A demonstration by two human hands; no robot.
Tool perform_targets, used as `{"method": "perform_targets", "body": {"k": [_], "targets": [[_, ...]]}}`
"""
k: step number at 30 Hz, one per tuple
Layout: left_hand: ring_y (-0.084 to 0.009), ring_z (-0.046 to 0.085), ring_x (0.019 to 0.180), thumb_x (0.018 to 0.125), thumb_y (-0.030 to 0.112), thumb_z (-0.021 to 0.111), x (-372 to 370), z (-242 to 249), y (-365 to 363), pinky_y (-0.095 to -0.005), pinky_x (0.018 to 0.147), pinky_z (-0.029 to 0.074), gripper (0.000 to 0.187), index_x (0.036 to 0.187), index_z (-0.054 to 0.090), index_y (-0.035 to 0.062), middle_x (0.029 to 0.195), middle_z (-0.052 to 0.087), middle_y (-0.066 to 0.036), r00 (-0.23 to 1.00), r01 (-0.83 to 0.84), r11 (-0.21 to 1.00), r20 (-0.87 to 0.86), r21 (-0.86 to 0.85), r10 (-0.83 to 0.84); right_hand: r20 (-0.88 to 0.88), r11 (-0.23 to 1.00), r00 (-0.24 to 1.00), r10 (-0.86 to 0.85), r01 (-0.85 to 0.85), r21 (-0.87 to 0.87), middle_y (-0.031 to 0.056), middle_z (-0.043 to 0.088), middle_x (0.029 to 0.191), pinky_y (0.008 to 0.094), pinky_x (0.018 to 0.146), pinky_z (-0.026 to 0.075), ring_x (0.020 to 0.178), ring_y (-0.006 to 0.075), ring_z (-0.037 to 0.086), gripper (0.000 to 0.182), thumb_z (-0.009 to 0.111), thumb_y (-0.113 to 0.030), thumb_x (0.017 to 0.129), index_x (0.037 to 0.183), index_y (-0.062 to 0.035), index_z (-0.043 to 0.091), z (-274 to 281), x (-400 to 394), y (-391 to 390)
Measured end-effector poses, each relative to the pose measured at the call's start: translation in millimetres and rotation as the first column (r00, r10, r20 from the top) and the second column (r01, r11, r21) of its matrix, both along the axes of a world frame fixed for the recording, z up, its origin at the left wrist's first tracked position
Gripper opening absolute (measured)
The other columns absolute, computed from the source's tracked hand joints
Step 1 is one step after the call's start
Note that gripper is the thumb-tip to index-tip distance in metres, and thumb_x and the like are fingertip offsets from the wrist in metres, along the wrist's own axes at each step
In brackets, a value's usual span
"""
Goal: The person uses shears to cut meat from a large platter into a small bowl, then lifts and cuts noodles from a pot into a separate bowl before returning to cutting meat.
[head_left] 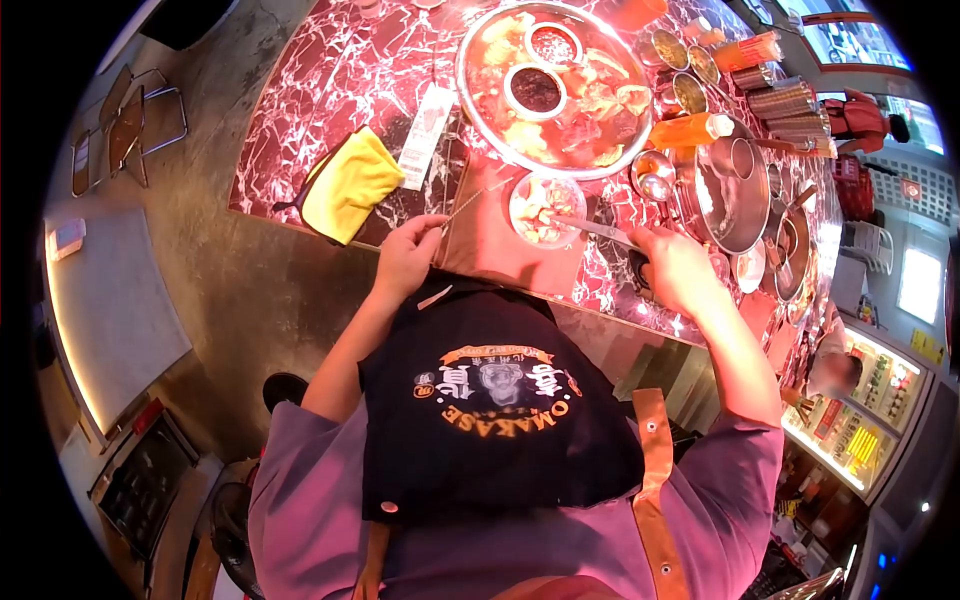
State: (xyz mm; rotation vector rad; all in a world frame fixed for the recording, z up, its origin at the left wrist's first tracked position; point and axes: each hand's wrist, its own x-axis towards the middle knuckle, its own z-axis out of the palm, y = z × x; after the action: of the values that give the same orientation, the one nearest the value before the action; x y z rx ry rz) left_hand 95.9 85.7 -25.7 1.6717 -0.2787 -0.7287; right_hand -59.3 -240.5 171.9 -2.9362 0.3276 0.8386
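Observation:
Between my hands a small bowl of food pieces (546,211) stands near the front edge of the red marbled table. My left hand (411,255) pinches a thin skewer (480,199) that slants up toward the bowl. In my right hand (672,264) is a metal utensil (600,230), its far end over the bowl's right side. Behind the bowl lies a large round tray of food (603,140) holding two sauce bowls, one red (553,44) and one dark (535,90). Left of it are a white paper slip (426,138) and a yellow cloth (350,187).
To the right stand a large metal bowl (733,195), an orange bottle (690,130), small metal cups (655,176) and bundled skewers (783,99). A person in red (862,119) is at the far right; another person (835,370) is near a lit display case (855,415).

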Motion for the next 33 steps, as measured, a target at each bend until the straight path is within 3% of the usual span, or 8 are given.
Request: {"method": "perform_targets", "body": {"k": [4, 6, 9, 12, 13, 19, 30, 33], "targets": [[-0.0024, 0.050, 0.065, 0.101, 0.012, 0.055, 10, -2, -16, -0.0205, 0.059, 0.041, 0.023, 0.118, 0.065, 0.0003, 0.076, 0.059, 0.004, 0.997, -0.015, 0.999, -0.073, -0.045, 0.011, 0.037, 0.946, 0.953, -0.300, 0.292, 0.141, 0.0203, 0.068, 0.105, 0.0493, 0.089, 0.051, 0.102, 0.0391, 0.066, 0.047, 0.071, -0.014, 0.075, 0.120, -0.0095, 0.059, 31, -2, -23], [-0.0043, 0.051, 0.066, 0.102, 0.014, 0.054, 19, -5, -27, -0.0215, 0.060, 0.042, 0.021, 0.117, 0.063, 0.0008, 0.076, 0.058, 0.003, 0.987, 0.015, 0.999, -0.161, -0.046, -0.023, 0.118, 0.913, 0.906, -0.407, 0.403, 0.057, 0.0207, 0.067, 0.109, 0.0484, 0.090, 0.051, 0.105, 0.0410, 0.065, 0.050, 0.072, -0.018, 0.076, 0.123, -0.0091, 0.057, -2, -9, -60], [-0.0124, 0.058, 0.068, 0.100, 0.016, 0.054, 35, -6, -53, -0.0272, 0.065, 0.047, 0.021, 0.111, 0.063, 0.0008, 0.076, 0.062, -0.005, 0.990, 0.144, 0.986, -0.027, 0.082, -0.142, 0.149, 0.835, 0.822, -0.549, 0.549, 0.044, 0.0216, 0.067, 0.112, 0.0486, 0.090, 0.052, 0.104, 0.0398, 0.065, 0.047, 0.071, -0.019, 0.076, 0.121, -0.0091, 0.058, -55, -3, -104], [-0.0238, 0.066, 0.074, 0.098, 0.017, 0.056, 50, -5, -86, -0.0339, 0.070, 0.051, 0.021, 0.110, 0.064, 0.0019, 0.083, 0.068, -0.012, 0.927, 0.190, 0.961, 0.287, 0.198, -0.243, 0.286, 0.882, 0.865, -0.413, 0.458, -0.111, 0.0210, 0.067, 0.109, 0.0480, 0.088, 0.053, 0.100, 0.0393, 0.067, 0.041, 0.067, -0.018, 0.078, 0.117, -0.0088, 0.060, -85, 6, -131], [-0.0359, 0.068, 0.085, 0.095, 0.019, 0.056, 56, -1, -100, -0.0414, 0.075, 0.052, 0.021, 0.108, 0.065, 0.0041, 0.094, 0.070, -0.019, 0.908, 0.211, 0.947, 0.311, 0.242, -0.282, 0.279, 0.905, 0.905, -0.322, 0.381, -0.190, 0.0205, 0.067, 0.107, 0.0473, 0.087, 0.054, 0.099, 0.0385, 0.067, 0.039, 0.065, -0.016, 0.078, 0.116, -0.0086, 0.060, -87, 14, -133], [-0.0408, 0.067, 0.092, 0.093, 0.022, 0.051, 62, 12, -194, -0.0478, 0.079, 0.054, 0.024, 0.105, 0.067, 0.0085, 0.096, 0.071, -0.020, 0.830, 0.250, 0.857, 0.356, 0.452, -0.430, 0.169, 0.864, 0.976, 0.136, -0.034, -0.502, 0.0104, 0.065, 0.096, 0.0400, 0.080, 0.054, 0.093, 0.0272, 0.067, 0.017, 0.058, -0.016, 0.088, 0.104, -0.0119, 0.062, -88, 42, -159], [-0.0389, 0.066, 0.098, 0.092, 0.021, 0.050, 49, 1, -259, -0.0486, 0.084, 0.052, 0.027, 0.109, 0.067, 0.0101, 0.102, 0.071, -0.018, 0.846, 0.301, 0.773, 0.217, 0.558, -0.486, -0.175, 0.799, 0.913, 0.368, -0.407, -0.443, 0.0098, 0.067, 0.112, 0.0390, 0.090, 0.051, 0.105, 0.0269, 0.065, 0.023, 0.053, -0.018, 0.095, 0.114, -0.0136, 0.066, -117, 103, -155], [-0.0384, 0.066, 0.098, 0.092, 0.022, 0.051, 50, -10, -239, -0.0485, 0.085, 0.051, 0.026, 0.109, 0.067, 0.0101, 0.103, 0.071, -0.018, 0.895, 0.284, 0.821, 0.169, 0.496, -0.412, -0.094, 0.866, 0.932, 0.349, -0.360, -0.347, 0.0104, 0.068, 0.108, 0.0396, 0.088, 0.053, 0.103, 0.0273, 0.067, 0.022, 0.055, -0.016, 0.092, 0.112, -0.0130, 0.066, -124, 100, -175]]}}
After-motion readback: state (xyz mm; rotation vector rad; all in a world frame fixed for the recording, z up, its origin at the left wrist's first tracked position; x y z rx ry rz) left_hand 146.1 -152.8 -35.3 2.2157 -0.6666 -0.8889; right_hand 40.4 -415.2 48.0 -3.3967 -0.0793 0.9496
